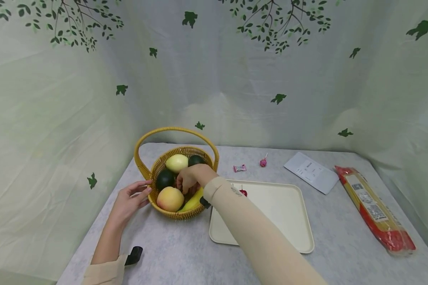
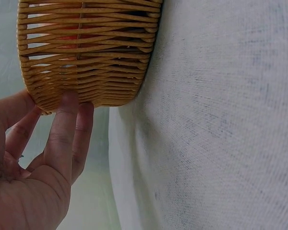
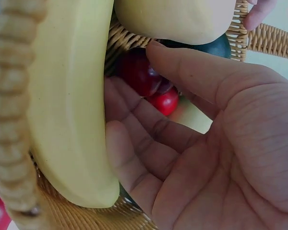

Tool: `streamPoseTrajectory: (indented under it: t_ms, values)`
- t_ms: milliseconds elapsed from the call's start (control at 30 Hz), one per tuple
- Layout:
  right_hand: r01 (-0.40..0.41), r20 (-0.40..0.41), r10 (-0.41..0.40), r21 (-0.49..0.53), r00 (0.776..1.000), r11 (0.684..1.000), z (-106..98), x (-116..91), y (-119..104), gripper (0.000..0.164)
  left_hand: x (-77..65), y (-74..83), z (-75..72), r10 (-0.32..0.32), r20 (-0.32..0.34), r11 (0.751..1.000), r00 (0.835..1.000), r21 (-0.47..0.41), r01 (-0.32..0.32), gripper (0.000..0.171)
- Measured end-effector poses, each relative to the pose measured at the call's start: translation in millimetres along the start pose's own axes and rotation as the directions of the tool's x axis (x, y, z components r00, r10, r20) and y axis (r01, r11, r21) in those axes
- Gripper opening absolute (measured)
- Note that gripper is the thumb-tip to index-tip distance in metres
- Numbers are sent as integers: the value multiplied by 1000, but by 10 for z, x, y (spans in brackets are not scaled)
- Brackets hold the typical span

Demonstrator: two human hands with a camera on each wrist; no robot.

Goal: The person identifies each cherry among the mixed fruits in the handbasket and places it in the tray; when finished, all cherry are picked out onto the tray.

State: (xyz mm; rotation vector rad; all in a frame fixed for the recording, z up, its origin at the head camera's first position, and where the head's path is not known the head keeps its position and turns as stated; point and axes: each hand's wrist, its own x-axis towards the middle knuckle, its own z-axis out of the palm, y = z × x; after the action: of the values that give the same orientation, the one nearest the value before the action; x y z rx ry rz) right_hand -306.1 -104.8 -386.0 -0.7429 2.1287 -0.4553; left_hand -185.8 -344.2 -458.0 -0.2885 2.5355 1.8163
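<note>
The right hand (image 1: 194, 177) reaches down inside the wicker basket (image 1: 152, 204), thumb and fingers bent around a dark red fruit (image 3: 134, 72); whether they actually grip it I cannot tell. A smaller bright red fruit (image 3: 164, 101) sits just beside it, also between thumb and fingers. Along the near side of this hand lies the banana (image 1: 194, 202); to its left and nearer the person is the peach (image 1: 170, 198). Directly left of the fingers rests a dark green fruit (image 1: 165, 179), beyond them a pale yellow one (image 1: 177, 162), and behind the wrist a second dark green one (image 1: 196, 160), all within the basket.

The left hand (image 1: 130, 200) is loose, its fingers extended, fingertips resting against the basket's rim and outer wall.

To the right of the right hand, partly under the forearm, the cream tray (image 1: 274, 213) bears a red cherry (image 1: 243, 193). Well apart, farther right, a clear-ended red and yellow packet (image 1: 375, 211) encloses its contents.
</note>
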Motion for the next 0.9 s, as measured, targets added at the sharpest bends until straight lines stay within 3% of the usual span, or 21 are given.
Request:
streamPoseTrajectory:
  t_ms: [300,567,900]
  values:
    - [10,-26,-12,-77,1000,997,30,-10,-48,10,8,-11,-8,-14,7,1000,1000,5,14,49]
    - [-15,-33,10,-128,999,992,2,-28,-28,20,11,-1,6,-23,8,1000,1000,12,23,49]
    - [51,-63,-61,-145,996,988,-45,-136,17,12,6,7,0,-2,7,1000,1000,0,2,49]
